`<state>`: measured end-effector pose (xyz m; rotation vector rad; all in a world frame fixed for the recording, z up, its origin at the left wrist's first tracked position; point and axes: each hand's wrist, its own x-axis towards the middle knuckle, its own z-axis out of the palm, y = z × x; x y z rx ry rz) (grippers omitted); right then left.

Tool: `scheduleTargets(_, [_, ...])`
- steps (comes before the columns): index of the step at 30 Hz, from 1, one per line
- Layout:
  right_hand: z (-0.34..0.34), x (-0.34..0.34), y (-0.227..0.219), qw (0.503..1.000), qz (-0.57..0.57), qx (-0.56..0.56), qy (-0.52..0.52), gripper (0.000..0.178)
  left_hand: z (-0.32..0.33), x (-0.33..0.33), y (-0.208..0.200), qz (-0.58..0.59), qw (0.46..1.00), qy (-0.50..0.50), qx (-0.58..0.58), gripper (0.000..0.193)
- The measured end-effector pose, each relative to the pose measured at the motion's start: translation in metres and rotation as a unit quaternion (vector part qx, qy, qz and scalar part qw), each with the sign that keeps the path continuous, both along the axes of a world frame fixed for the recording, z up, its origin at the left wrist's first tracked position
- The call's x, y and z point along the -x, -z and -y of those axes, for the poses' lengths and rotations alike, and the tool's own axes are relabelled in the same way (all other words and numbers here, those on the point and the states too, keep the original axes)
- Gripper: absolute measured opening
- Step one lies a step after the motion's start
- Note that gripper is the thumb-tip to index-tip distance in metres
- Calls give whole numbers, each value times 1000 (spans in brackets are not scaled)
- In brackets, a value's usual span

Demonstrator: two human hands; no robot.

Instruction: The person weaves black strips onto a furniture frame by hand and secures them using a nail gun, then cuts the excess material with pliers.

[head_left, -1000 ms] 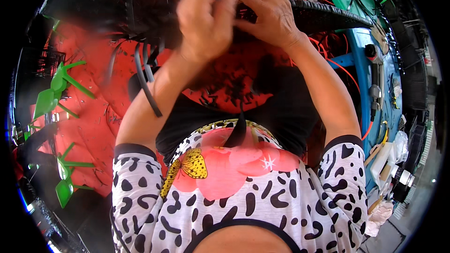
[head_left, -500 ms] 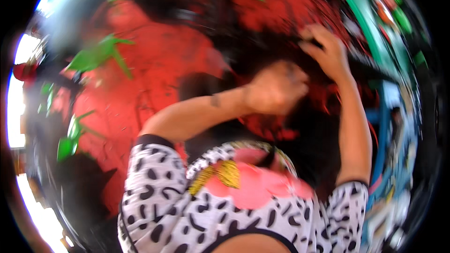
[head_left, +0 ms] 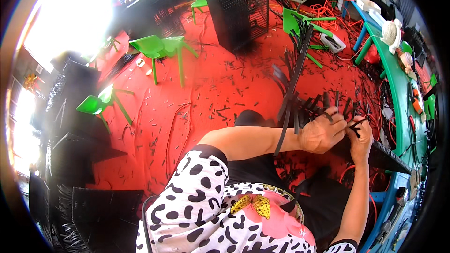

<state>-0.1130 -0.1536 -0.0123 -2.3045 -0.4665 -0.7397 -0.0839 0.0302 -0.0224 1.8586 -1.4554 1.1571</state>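
My left hand (head_left: 323, 133) is closed at the edge of a black woven panel (head_left: 393, 155), its fingers bent round dark flat strips. Close beside it, my right hand (head_left: 360, 140) pinches a short black strip (head_left: 357, 126) between thumb and fingers. The two hands nearly touch. More loose strip ends stick up beyond my fingers, and a bundle of long black strips (head_left: 297, 65) rises past my left wrist. Part of the panel lies hidden beneath my hands and forearms.
Cut black scraps litter the red floor (head_left: 164, 112). Small green chairs (head_left: 161, 47) stand at left and beyond. Black woven furniture (head_left: 234, 14) stands ahead and along the left. On my right runs a green table (head_left: 391, 65) with a blue bench (head_left: 391, 206) nearer; orange cord (head_left: 328, 11) lies behind.
My hands, apart and blurred before, are now close together on the strips. The head view has swung, showing more of the room ahead, and is sharper.
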Motion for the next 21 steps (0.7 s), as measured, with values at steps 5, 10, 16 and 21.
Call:
scheduleTargets(5, [8, 11, 10, 993, 102, 57, 17, 10, 28, -8, 13, -121, 972, -156, -129, 18])
scheduleTargets(10, [5, 35, 24, 988, 109, 104, -21, 5, 15, 9, 16, -178, 942, -118, -258, 17])
scheduleTargets(16, [-15, 11, -4, 999, 21, 23, -35, 15, -14, -26, -21, -230, 919, -87, -308, 28])
scheduleTargets(21, [-6, -17, -7, 1000, -23, 10, -4, 18, -11, -44, -31, -235, 918, -100, -303, 32])
